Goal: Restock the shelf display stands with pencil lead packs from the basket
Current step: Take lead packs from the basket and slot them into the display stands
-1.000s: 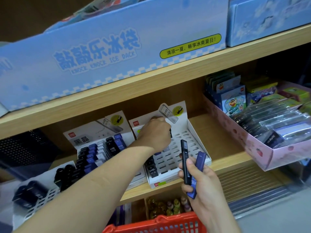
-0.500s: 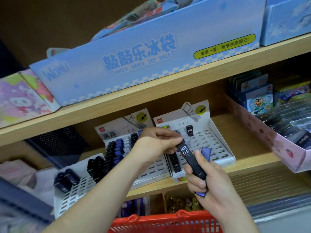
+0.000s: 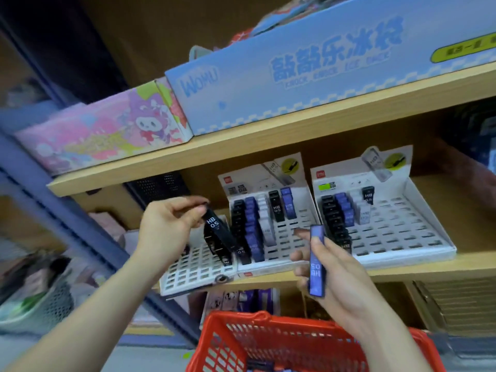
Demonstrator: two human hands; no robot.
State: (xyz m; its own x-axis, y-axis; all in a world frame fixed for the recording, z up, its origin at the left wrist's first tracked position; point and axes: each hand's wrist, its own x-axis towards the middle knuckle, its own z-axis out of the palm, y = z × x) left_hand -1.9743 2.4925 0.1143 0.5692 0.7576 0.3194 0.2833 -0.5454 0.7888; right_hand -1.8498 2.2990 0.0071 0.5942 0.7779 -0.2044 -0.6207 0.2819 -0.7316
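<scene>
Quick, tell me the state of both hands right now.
Left hand: closed, pinching a black lead pack by its top end.
Right hand: closed, holding a blue lead pack upright.

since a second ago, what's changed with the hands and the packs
The left hand left the right stand, took the black pack from the right hand and carried it left, over the left stand. The right hand still holds the blue pack.

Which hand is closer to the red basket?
Right. The right hand, holding a blue pack, is just above the red basket; the left hand is higher, at the leftmost stand.
</scene>
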